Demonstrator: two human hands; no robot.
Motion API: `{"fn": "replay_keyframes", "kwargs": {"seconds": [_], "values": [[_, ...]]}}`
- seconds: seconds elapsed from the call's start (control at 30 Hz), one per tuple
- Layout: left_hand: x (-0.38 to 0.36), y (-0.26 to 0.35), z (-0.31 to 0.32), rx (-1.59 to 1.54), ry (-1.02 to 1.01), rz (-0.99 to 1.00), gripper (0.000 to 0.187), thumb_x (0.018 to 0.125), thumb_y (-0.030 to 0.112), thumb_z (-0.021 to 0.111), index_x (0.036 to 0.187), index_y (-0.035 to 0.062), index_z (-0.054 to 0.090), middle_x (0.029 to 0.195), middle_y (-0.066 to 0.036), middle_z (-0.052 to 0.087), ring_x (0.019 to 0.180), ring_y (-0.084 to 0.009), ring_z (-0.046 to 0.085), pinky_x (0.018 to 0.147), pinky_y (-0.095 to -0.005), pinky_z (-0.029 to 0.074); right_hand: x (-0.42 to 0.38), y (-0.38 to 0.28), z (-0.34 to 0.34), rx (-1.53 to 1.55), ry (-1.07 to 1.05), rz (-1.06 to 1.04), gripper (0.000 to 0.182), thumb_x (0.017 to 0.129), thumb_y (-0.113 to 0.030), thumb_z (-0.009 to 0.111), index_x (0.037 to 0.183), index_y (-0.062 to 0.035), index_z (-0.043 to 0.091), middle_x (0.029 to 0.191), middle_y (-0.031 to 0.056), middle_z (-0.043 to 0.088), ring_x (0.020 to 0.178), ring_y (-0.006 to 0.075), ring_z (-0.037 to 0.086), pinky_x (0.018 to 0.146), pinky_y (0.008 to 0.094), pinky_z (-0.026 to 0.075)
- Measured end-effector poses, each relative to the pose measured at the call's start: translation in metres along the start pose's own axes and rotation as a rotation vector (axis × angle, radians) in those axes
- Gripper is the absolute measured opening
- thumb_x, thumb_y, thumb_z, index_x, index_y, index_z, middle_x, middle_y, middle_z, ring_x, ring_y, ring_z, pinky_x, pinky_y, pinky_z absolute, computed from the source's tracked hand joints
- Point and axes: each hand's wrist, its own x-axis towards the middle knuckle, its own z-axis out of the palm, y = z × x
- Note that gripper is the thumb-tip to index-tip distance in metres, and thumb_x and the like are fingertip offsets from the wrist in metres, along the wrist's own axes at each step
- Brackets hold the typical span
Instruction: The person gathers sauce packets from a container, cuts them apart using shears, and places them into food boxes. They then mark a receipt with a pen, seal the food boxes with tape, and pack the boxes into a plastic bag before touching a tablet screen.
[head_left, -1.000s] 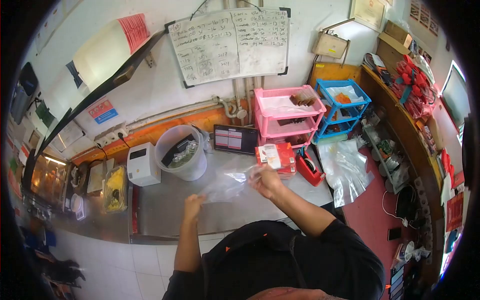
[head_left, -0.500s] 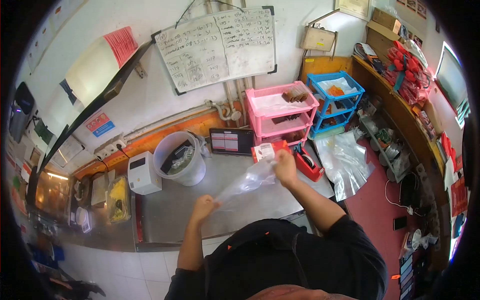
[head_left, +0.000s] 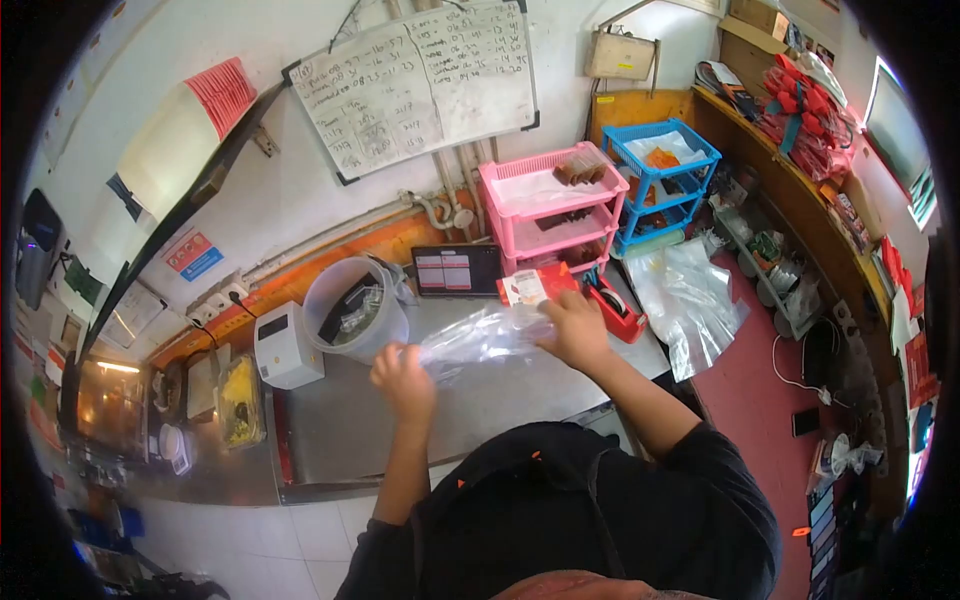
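**What I have on**

I wear a black short-sleeved top; small orange marks dot its chest and shoulders; both my forearms are bare below the sleeves; my left hand (head_left: 403,380) and right hand (head_left: 577,328) carry no gloves, rings or watch.

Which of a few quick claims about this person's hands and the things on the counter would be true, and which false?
1. Both hands grip one clear plastic bag, the left hand at one end, the right hand at the other. True.
2. The round plastic tub lies tipped on its side. False: it stands upright beside the white label printer.
3. The tablet lies flat with a dark screen. False: it leans against the wall, lit.
4. The pink shelf rack stands next to the blue shelf rack. True.
5. A whiteboard with handwriting hangs on the wall. True.
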Motion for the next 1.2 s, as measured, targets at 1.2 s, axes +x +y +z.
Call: {"fn": "replay_keyframes", "kwargs": {"seconds": [1.2], "values": [[0.062,0.005,-0.056,-0.161,-0.215,0.022,0.031,0.073,0.02,0.078,0.088,0.0068,0.054,0.091,-0.014,0.056,0.083,-0.0349,0.055,0.072,-0.0438,0.042,0.055,-0.031,0.044,0.037,0.105,-0.108,0.017,0.076,-0.008,0.057,0.093,-0.0077,0.057,0.082,0.0177,0.064,0.074,0.038,0.066,0.064,0.0487,0.051]]}}
